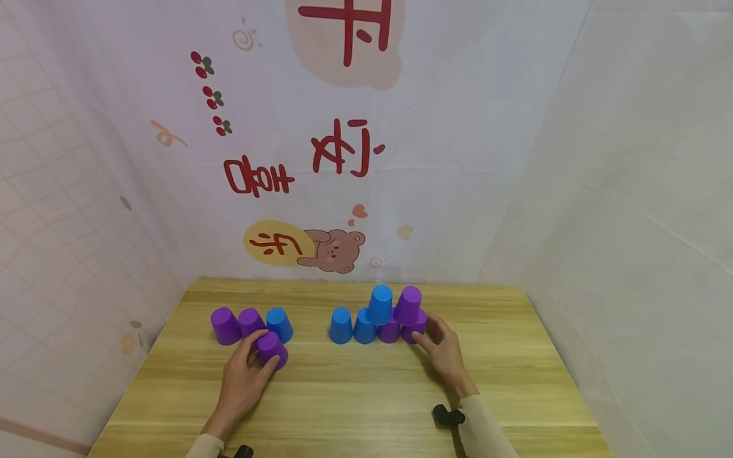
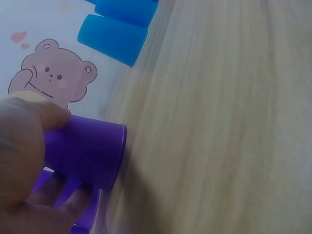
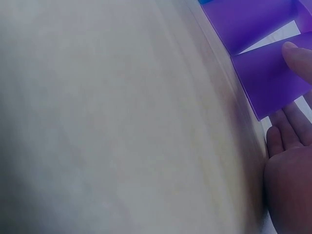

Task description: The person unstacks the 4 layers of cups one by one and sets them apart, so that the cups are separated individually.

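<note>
My left hand (image 1: 243, 375) grips an upside-down purple cup (image 1: 272, 351), thumb on one side and fingers on the other. Right behind it stand two purple cups (image 1: 226, 326) and a blue cup (image 1: 279, 326) in a row. On the right, my right hand (image 1: 443, 350) holds the end purple cup (image 3: 270, 80) of a bottom row, its thumb on the near side. That row also has a purple cup (image 1: 389, 331) and two blue cups (image 1: 341, 326). A blue cup (image 1: 380, 304) and a purple cup (image 1: 409, 305) sit upside down on top of it.
The wooden table (image 1: 355, 401) reaches back to a white cloth backdrop (image 1: 446, 159) printed with a bear (image 1: 338, 250) and red characters. White cloth also hangs at both sides. A gap of bare wood separates the two cup groups.
</note>
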Demonstrator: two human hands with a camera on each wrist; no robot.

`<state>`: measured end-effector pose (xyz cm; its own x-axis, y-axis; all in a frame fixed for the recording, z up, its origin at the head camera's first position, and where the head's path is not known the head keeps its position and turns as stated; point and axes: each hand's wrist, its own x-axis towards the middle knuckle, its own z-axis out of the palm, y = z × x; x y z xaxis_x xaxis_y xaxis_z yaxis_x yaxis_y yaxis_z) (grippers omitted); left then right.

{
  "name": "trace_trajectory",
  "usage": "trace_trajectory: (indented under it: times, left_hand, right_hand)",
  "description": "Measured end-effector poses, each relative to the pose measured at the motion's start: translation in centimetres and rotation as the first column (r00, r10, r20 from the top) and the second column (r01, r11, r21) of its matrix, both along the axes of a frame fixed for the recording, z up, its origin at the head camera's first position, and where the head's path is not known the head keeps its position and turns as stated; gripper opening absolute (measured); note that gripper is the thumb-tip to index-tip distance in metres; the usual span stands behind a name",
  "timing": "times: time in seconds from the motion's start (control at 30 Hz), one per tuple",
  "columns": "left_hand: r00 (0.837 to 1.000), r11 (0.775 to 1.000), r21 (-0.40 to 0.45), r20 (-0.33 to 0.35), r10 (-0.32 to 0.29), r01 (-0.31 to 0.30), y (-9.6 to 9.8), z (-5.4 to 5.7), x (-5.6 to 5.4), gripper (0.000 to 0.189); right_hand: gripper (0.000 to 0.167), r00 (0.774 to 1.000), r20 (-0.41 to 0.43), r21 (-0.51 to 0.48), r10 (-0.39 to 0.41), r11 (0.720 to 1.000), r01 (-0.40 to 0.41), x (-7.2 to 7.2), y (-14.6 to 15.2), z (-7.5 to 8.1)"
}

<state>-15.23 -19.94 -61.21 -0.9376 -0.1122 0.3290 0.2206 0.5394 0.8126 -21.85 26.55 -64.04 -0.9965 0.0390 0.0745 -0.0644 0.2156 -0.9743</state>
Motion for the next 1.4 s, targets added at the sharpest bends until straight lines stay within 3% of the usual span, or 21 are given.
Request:
trace_trajectory:
  times: [0.23,0.33,0.5,0.73,0.93,1.2,1.4]
  left_hand:
    - [0.999,1.0,0.007,-0.042,-0.011,0.011,0.0,0.0,-0.1,0.069]
    - [0.999,1.0,-0.019,-0.048,0.012,-0.013,0.0,0.2,0.0,0.073]
    - [0.999,0.997,-0.065,-0.028,0.045,-0.047,-0.1,0.6,0.4,0.081]
    - [1.0,0.996,-0.081,0.0,0.03,-0.03,-0.2,0.9,0.8,0.095]
    - [0.999,0.997,-0.074,0.023,-0.029,0.031,-0.2,1.6,0.8,0.106]
    - [0.983,0.985,-0.095,-0.101,-0.151,0.141,1.0,3.4,0.0,0.113]
    - [0.97,0.966,-0.141,-0.08,-0.231,0.219,3.3,5.2,-0.8,0.115]
  right_hand:
    - [0.058,1.0,-0.016,0.004,0.007,1.0,-0.007,0.1,-0.1,0.1]
    - [0.058,1.0,-0.022,0.007,0.008,1.0,-0.008,0.1,-0.1,0.1]
    - [0.058,1.0,-0.025,0.0,0.006,1.0,-0.006,0.1,-0.1,0.1]
    - [0.058,1.0,-0.013,-0.004,0.006,1.0,-0.006,0.1,-0.1,0.2]
    - [0.058,1.0,-0.01,-0.007,0.004,1.0,-0.004,0.1,0.0,0.3]
    - [0.058,1.0,-0.014,-0.011,0.005,1.0,-0.006,0.1,-0.1,0.4]
    - [0.058,1.0,-0.016,-0.008,0.004,1.0,-0.004,0.1,-0.2,0.4]
